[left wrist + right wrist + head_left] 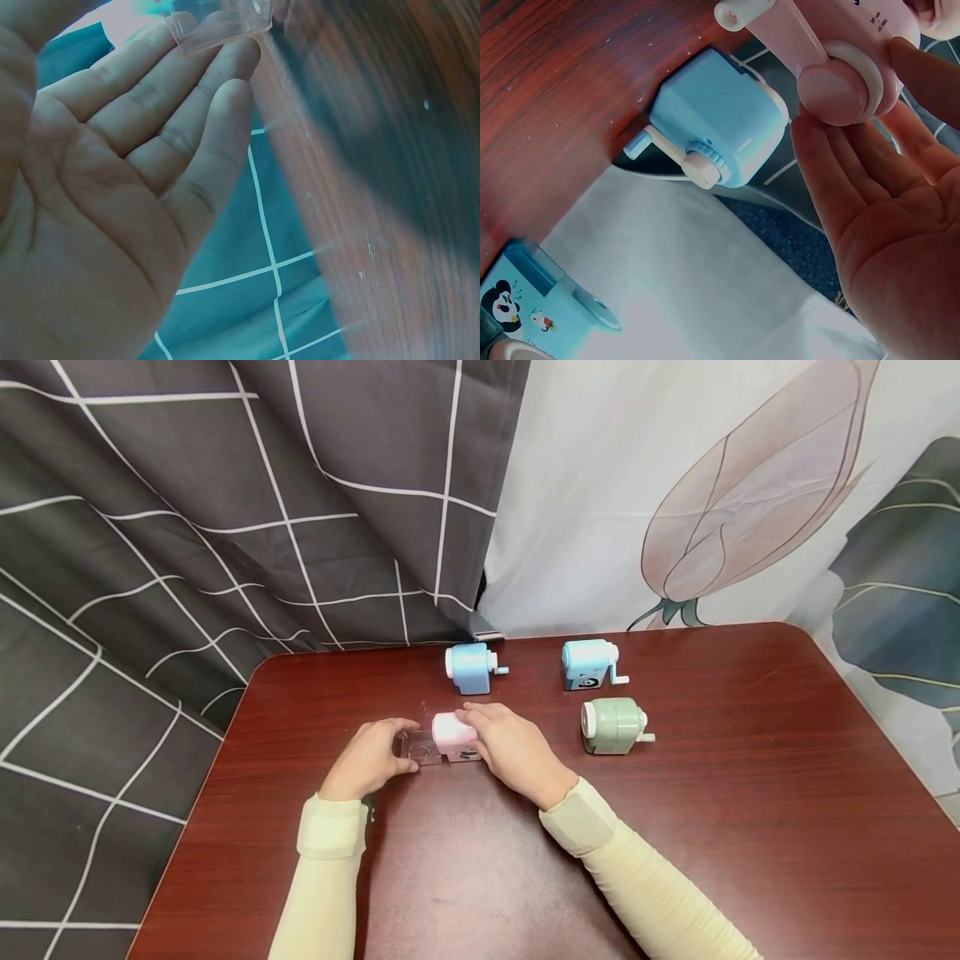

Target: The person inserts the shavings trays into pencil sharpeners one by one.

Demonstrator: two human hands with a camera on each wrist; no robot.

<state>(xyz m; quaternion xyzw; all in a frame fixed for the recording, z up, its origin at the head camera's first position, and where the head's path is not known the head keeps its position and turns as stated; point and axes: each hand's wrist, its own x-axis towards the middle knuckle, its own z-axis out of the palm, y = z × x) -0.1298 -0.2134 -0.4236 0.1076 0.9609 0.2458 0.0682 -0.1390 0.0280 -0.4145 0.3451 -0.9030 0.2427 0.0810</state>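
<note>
A pink pencil sharpener [452,733] stands in the middle of the table, its crank side facing right. My right hand [519,753] grips it from the right, with the thumb on one side and the fingers on the other around the crank [832,94]. At its left end a clear plastic shavings drawer [422,750] sticks out. My left hand [363,763] holds this drawer between thumb and fingertips. In the left wrist view a corner of the clear drawer [221,26] lies against the fingertips, while the palm faces the camera.
Behind the hands stands a blue pencil sharpener [470,670]. Further right are a light blue one with a panda picture [587,667] and a green one [615,728]. Curtains [330,527] hang along the table's [750,827] back and left edges.
</note>
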